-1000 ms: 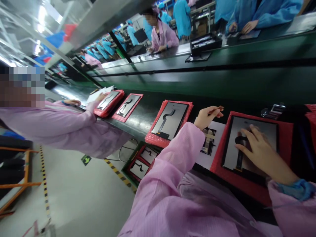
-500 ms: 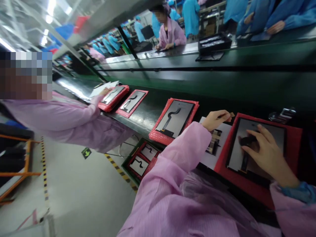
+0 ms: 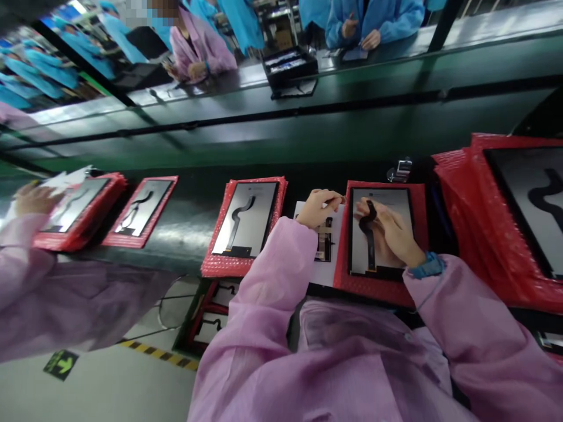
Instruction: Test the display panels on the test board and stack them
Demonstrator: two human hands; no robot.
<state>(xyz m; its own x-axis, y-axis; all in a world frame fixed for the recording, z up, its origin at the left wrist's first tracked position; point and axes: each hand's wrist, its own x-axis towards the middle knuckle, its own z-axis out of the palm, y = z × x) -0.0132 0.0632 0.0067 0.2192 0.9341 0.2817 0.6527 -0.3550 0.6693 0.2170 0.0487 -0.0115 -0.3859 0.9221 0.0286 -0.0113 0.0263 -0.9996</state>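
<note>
A grey display panel (image 3: pixel 361 249) lies on a red bubble-wrap mat (image 3: pixel 378 287) in front of me. A black flex cable (image 3: pixel 368 234) runs down its middle. My right hand (image 3: pixel 393 231) rests on the panel with fingers pressed together on the upper end of the cable. My left hand (image 3: pixel 317 208) hovers just left of the panel, pinching a small thin piece between thumb and fingers. Under that hand lies a white sheet (image 3: pixel 323 255) carrying small dark parts.
Another panel on a red mat (image 3: pixel 246 220) lies to my left, then two more (image 3: pixel 141 211), where a co-worker's hand (image 3: pixel 33 199) rests. A stack of red mats with a panel (image 3: pixel 519 205) sits at right. A green conveyor (image 3: pixel 308 129) runs behind; workers sit beyond it.
The view has swung right and down, bringing the stack at right into sight. My right hand stays on the flex cable; my left hand keeps its pinch beside the panel.
</note>
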